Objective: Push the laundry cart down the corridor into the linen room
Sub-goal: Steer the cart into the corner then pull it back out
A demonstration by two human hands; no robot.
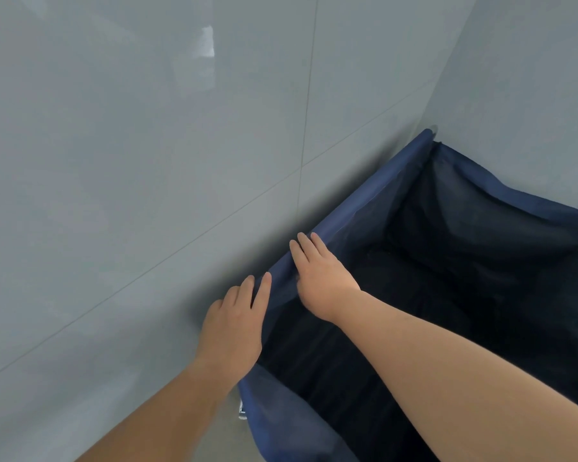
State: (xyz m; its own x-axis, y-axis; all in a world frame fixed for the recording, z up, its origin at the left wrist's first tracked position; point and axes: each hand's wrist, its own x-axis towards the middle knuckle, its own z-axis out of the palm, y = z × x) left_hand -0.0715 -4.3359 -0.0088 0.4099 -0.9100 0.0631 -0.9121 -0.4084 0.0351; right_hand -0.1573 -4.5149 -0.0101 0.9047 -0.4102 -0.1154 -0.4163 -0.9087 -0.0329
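Observation:
The laundry cart (374,198) is a dark blue fabric bin on a frame, filling the lower right of the view, its inside dark and shadowed. It stands tight in a corner between two grey tiled walls. My left hand (234,321) rests on the cart's left rim near the closer corner, fingers curled over the blue edge. My right hand (321,275) lies a little farther along the same rim, palm down, fingers over the fabric edge. Both forearms reach in from the bottom of the view.
A glossy grey tiled wall (131,161) runs along the cart's left side, almost touching the rim. A second grey wall (531,95) closes off the far end. A small white part (242,410) of the cart shows below the near corner.

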